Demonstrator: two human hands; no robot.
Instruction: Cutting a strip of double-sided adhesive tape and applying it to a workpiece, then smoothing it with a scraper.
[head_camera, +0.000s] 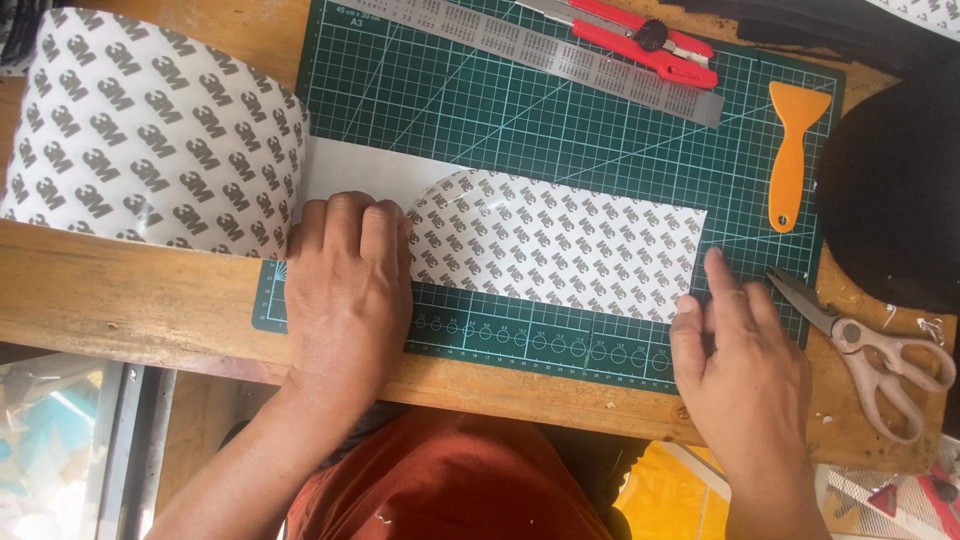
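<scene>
The left hand (345, 285) lies flat, palm down, at the centre left of the frame, its fingers close together and pressed on the white sheet (365, 172) where that sheet meets the patterned strip (555, 245). It grips nothing; it only bears down. The strip lies across the middle of the green cutting mat (500, 100), printed side up, running from the left hand toward the right. The right hand (745, 365), at the lower right, has its fingers loosely spread, with the fingertips touching the strip's right end; whether it pinches the edge or just rests on it is hard to tell. A big roll (150, 135) of the same patterned material fills the upper left. Along the top edge lie a steel ruler (560, 55) and a red utility knife (640, 38). An orange scraper (792, 150) lies at the upper right, and scissors (870, 350) lie just beside the right hand on the wooden table (130, 300).
</scene>
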